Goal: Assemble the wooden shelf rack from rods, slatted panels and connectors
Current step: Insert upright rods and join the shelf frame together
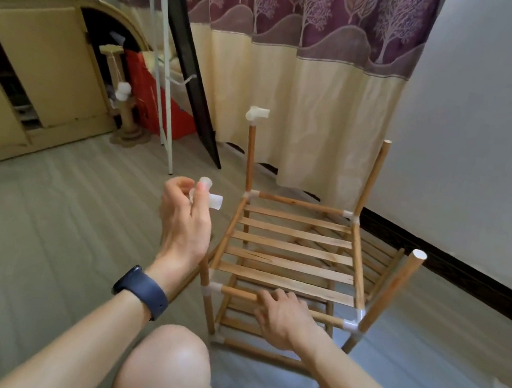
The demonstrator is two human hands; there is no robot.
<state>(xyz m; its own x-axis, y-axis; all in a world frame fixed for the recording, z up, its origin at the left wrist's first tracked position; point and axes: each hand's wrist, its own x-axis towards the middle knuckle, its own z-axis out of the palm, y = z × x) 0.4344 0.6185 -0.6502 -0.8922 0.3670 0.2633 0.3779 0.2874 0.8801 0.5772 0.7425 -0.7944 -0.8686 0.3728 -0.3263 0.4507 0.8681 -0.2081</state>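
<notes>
Left hand [185, 219] is raised just left of the rack [231, 223], fingertips pinching a white plastic corner connector [208, 198]. Right hand [280, 318] is at the rack's near side, fingers hooked over the front rail [237, 292], apparently to steady it.

Status: slatted panel [290, 265] is seated in its frame, with a lower tier visible beneath. Far-left post [250, 158] is already capped with a fitted connector [256, 115]. Far-right post [372, 176] and near-right post [397, 287] are bare on top (near-left post mostly hidden behind my wrist).

Estimate: roughly two-thirds built. Remaining, as I judge it: cap the open posts, then fit the top rails and top panel.
</notes>
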